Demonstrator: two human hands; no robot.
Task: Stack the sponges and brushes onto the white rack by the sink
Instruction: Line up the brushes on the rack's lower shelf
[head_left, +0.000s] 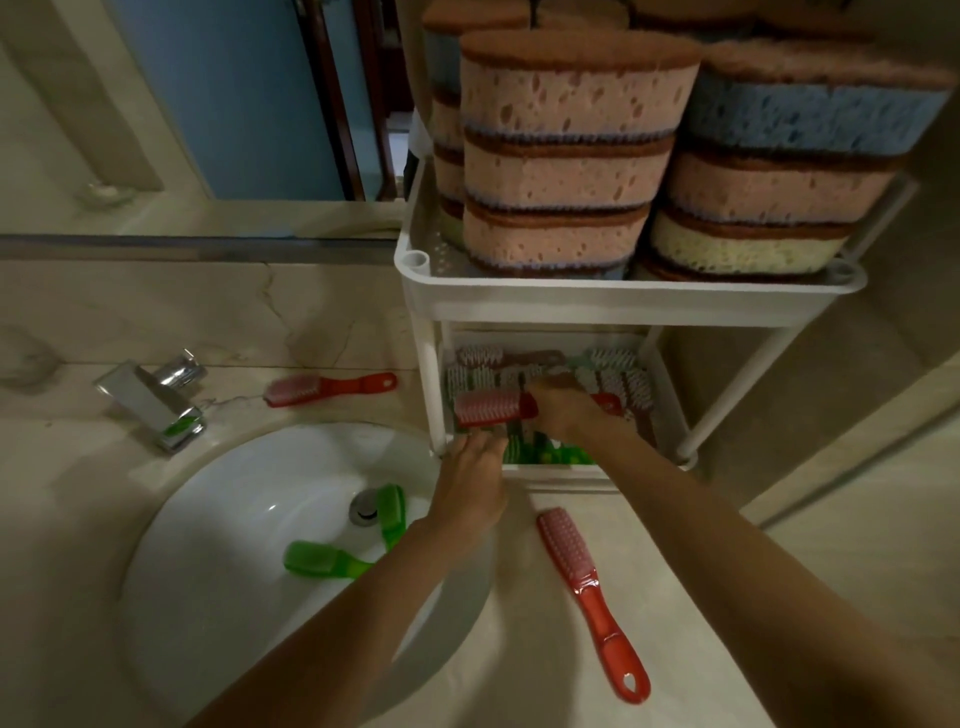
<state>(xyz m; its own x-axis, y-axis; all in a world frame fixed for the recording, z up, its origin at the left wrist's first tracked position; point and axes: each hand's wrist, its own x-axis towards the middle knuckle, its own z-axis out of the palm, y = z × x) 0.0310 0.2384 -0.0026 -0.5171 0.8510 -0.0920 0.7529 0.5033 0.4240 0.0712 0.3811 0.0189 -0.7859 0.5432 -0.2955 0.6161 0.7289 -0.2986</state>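
Note:
The white rack (623, 299) stands right of the sink. Its top shelf carries stacks of pink, blue and yellow sponges (566, 156). Several red and green brushes (613, 379) lie in its lower shelf. My right hand (566, 415) is inside that lower shelf, gripping a red brush (493, 408) by its handle, bristles pointing left. At the shelf's front left corner my left hand (472, 483) reaches in with its fingers among the green brushes; what it grips is hidden. Another red brush (587, 597) lies on the counter in front of the rack, and a third red brush (327, 388) behind the basin.
Two green brushes (332, 558) lie in the white basin (218, 519) near the drain. A chrome tap (156, 400) stands at the basin's back left. A mirror runs along the wall behind the marble counter (524, 623).

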